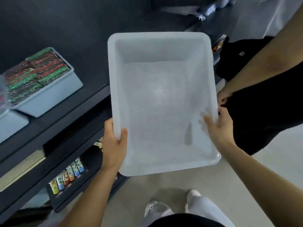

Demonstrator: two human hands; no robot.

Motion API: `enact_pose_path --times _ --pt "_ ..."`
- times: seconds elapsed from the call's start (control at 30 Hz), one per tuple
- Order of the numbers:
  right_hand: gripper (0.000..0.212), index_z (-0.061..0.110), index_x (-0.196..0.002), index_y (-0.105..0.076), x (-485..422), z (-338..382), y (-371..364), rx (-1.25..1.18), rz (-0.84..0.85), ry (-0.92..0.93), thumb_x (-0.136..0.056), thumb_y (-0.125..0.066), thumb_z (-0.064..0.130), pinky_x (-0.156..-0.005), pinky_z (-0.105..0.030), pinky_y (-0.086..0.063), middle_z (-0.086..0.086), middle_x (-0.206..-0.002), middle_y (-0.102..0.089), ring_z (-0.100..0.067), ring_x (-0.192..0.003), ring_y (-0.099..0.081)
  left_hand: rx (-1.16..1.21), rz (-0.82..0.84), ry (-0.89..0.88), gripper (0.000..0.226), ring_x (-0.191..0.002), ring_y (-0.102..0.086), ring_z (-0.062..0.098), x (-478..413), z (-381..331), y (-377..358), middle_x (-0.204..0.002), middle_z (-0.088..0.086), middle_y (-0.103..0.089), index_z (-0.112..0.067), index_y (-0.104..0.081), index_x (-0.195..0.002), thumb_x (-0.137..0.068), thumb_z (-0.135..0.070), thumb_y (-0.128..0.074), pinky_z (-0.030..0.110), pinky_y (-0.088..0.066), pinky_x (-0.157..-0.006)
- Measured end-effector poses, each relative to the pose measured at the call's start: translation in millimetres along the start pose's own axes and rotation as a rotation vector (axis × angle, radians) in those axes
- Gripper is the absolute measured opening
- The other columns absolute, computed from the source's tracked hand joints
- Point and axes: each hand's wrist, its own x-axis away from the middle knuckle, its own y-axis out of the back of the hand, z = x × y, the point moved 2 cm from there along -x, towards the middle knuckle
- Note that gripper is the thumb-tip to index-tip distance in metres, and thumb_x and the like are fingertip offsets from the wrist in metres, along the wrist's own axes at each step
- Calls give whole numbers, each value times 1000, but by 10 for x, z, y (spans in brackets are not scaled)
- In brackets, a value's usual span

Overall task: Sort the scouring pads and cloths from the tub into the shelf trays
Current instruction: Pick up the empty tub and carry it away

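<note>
From the head view, my one angle here, I read the sorting as essentially finished. The tub (162,102) is held out in front of me over the floor, and I can see straight through to its bare translucent bottom: no pads, no cloths left inside. On the dark shelf (91,66) to my left, a pale blue tray (54,99) sits packed to the brim with scouring pads (32,74) in green, red and dark wrappers, laid in tidy rows. A second tray (11,123) shows only as a blurred corner at the left edge, just beside the first; it may hold the cloths, but I cannot tell from this angle. What seems left is only to put the empty tub away.

My left hand (114,145) grips the tub's near-left rim, thumb (123,135) hooked over the lip into the inside, the other fingers wrapped beneath and hidden. My right hand (219,126) takes the near-right rim, fingers (208,120) spread and pressed against the inner wall, thumb outside. Both hands are clamped on the tub and carry nothing else.

Another person's forearm (255,69) hangs near the tub's right side, not touching it.
</note>
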Motion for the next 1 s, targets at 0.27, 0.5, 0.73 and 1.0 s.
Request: enact_pose_path --times 0.27,0.5,0.73,1.0 --pt "15 22 -103 -50 946 -666 100 6 -227 -222 -91 -58 16 -50 -19 -53 5 -85 -62 -18 -70 -65 -70 349 9 33 -90 -63 2 12 555 -145 -104 -15 -61 -25 -47 -121 -92 -10 -55 29 -53 -75" --pt "22 32 -101 -50 1738 -1330 358 106 -418 -457 -82 -62 31 -68 -51 -56 -9 -88 -65 -33 -74 -65 -131 678 -27 35 -97 -61 11 187 743 -544 -106 -9 -62 -25 -48 -123 -92 -9 -54 24 -49 -74" --pt "26 10 -111 -57 2469 -1662 923 167 -637 -622 -87 -65 20 -70 -35 -49 -11 -91 -64 -29 -78 -62 -134 965 -64 36 -102 -61 14 653 687 -1266 -112 -2 -63 -20 -50 -122 -90 -4 -52 36 -52 -89" --pt "25 7 -109 -57 3050 -1937 1718 113 -922 -772 -86 -66 13 -71 -33 -46 -10 -97 -66 -26 -83 -61 -214 1231 -175 40 -101 -59 17 1339 141 -2383 -111 -5 -61 -20 -47 -129 -91 -6 -51 27 -46 -81"
